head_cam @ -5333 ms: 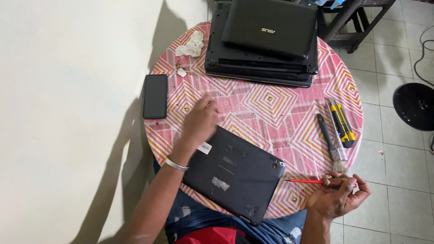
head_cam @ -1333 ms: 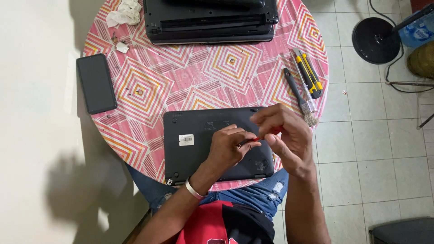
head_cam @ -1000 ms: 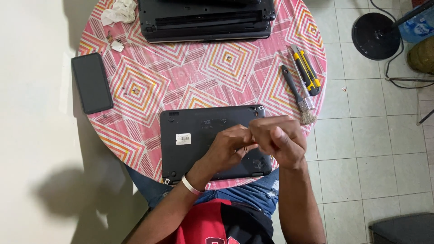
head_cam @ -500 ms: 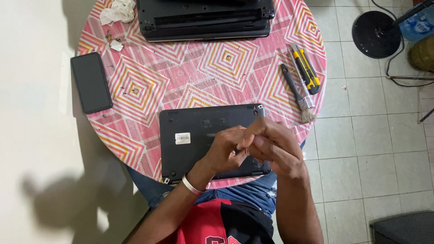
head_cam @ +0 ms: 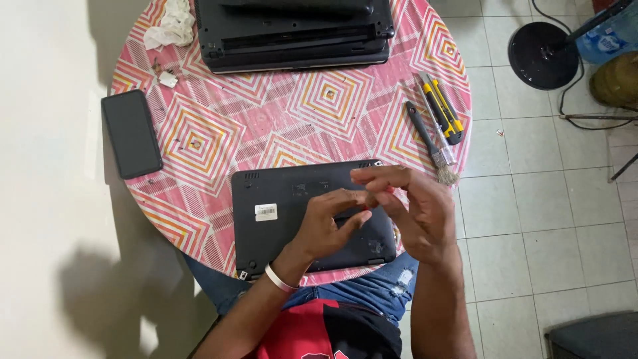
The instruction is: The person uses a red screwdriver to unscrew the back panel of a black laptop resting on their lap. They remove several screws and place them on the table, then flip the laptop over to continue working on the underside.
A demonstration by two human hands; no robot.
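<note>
A black phone is lying flat at the left edge of the round table, out of the way of the work, and a crumpled white cloth with a few tiny bits beside it is sitting at the far left edge. Two dark laptops are stacked along the far edge, parked clear of the near side. At the near edge, right in front of the person, a black laptop is lying bottom side up, label showing, so its underside is facing the hands. The left hand is hovering over the laptop's right half, fingers curled and pinching toward the right hand; whether it is gripping anything I cannot tell, anything there is too small to see. The right hand is meeting it over the laptop's far right corner, fingers half open and spread, thumb and forefinger closing on something small and reddish, probably held up so it doesn't drop. Near the right edge a small brush and a yellow utility knife are lying side by side, within easy reach of the right hand.
</note>
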